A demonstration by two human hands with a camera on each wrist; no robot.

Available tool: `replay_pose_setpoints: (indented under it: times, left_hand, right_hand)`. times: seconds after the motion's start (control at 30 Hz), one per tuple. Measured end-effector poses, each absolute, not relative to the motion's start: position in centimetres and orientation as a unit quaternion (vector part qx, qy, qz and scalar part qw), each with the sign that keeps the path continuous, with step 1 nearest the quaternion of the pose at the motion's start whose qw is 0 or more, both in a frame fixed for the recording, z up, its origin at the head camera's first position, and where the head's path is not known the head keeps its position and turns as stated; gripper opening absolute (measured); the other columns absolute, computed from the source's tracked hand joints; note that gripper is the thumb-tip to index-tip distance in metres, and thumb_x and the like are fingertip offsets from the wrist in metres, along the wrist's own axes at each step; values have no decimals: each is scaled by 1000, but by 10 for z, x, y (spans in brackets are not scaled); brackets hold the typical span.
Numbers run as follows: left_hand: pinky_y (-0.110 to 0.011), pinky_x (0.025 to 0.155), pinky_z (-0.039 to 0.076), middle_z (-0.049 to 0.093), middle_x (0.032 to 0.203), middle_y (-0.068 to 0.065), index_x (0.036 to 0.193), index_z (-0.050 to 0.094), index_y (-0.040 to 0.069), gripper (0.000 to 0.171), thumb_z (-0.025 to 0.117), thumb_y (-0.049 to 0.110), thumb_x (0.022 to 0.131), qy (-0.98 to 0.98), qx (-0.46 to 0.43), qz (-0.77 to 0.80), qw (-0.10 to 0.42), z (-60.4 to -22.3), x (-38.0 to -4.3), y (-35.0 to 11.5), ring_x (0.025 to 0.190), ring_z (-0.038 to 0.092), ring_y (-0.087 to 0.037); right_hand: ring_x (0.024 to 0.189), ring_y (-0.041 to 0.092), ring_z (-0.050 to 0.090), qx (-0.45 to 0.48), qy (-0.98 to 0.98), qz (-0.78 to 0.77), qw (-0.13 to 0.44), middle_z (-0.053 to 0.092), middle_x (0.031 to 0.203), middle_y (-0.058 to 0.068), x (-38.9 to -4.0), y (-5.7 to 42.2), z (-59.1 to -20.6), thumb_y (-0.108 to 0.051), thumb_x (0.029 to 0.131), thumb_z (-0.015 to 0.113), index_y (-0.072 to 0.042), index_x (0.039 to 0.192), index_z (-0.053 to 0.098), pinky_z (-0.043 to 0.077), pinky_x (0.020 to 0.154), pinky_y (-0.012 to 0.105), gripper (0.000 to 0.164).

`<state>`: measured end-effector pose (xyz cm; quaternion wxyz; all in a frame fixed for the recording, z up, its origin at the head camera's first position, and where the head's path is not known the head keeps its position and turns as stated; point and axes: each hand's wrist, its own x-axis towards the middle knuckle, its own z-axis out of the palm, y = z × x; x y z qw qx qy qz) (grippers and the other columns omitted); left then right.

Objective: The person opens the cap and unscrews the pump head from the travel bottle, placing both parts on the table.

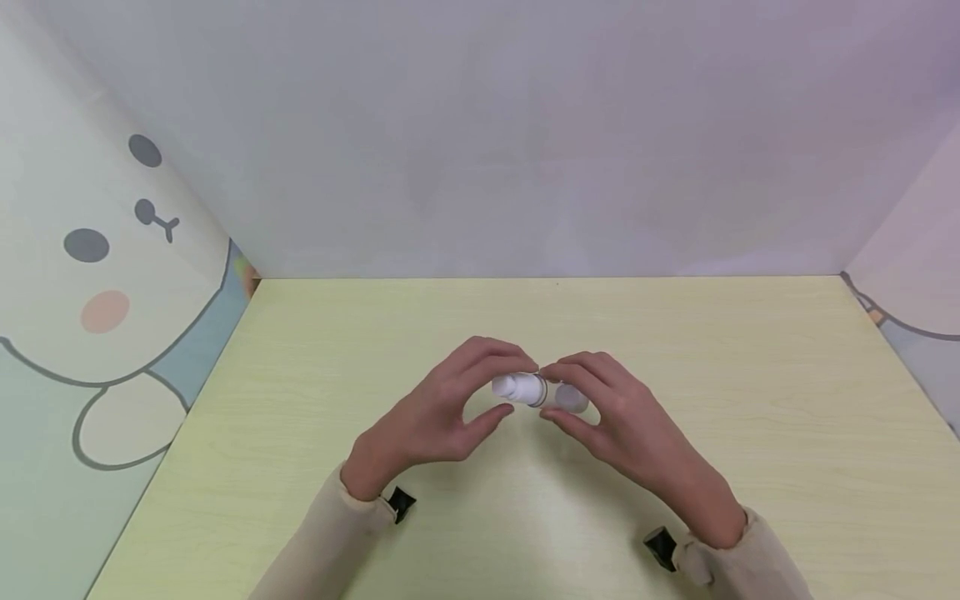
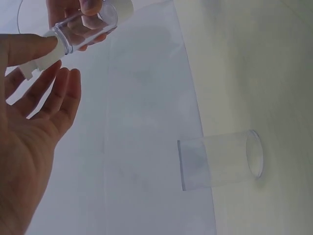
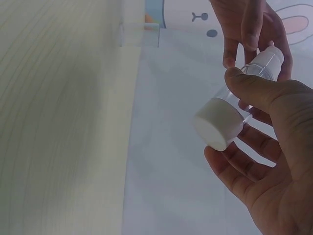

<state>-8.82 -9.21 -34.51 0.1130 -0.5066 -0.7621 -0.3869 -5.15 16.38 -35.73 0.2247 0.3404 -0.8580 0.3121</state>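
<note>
A small clear bottle (image 1: 553, 395) with a white pump-like top (image 1: 517, 387) and a white base (image 3: 218, 124) is held above the table, lying nearly level. My left hand (image 1: 438, 408) pinches the white top between thumb and fingers. Around the clear body, my right hand (image 1: 622, 417) grips with thumb and fingers, close to the left fingertips. Through the clear wall in the left wrist view, the bottle body (image 2: 88, 27) shows no visible contents. Fingers cover part of the body and top.
A clear, open cylinder (image 2: 227, 160) stands on the pale wood-grain table (image 1: 360, 325); I cannot make it out in the head view. A plain pale wall (image 1: 525, 150) rises behind the table, with a cartoon-printed panel (image 1: 45, 317) at the left.
</note>
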Motion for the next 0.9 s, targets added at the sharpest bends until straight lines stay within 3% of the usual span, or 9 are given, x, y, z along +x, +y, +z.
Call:
replay_pose_setpoints:
  times: [0.17,0.33,0.63,0.77,0.9]
  left_hand:
    - [-28,106,51,64,125,-3,126,66,10,38,70,-4,91,-756,-514,-383,129,-346,-90,-92,118,59,-17]
    - [-27,103,52,68,120,0,123,69,12,35,77,2,91,-759,-509,-384,133,-345,-90,-93,114,61,-15]
    - [-24,96,53,70,110,5,116,69,13,36,88,20,86,-786,-474,-374,132,-345,-90,-95,107,62,-11]
    - [-26,97,53,68,116,3,121,66,12,44,88,24,86,-788,-470,-377,129,-346,-90,-95,111,61,-13]
    - [-32,100,53,63,129,-2,132,61,10,48,83,15,90,-771,-483,-400,109,-346,-90,-93,119,58,-18]
  right_hand:
    - [102,14,64,341,-859,311,221,70,116,-5,-51,164,-357,-9,72,95,-15,121,71,52,88,20,55]
    - [102,14,64,341,-862,307,217,69,117,-5,-51,164,-357,-10,72,95,-15,120,70,57,83,29,54]
    - [103,13,63,340,-862,310,212,68,118,-6,-51,165,-357,-10,73,95,-17,121,70,54,87,22,54]
    - [103,13,63,338,-864,309,209,68,118,-6,-51,165,-357,-10,73,95,-16,121,70,57,84,28,54]
    - [102,13,64,336,-865,310,206,68,118,-5,-51,165,-358,-10,74,94,-16,121,70,59,81,33,54]
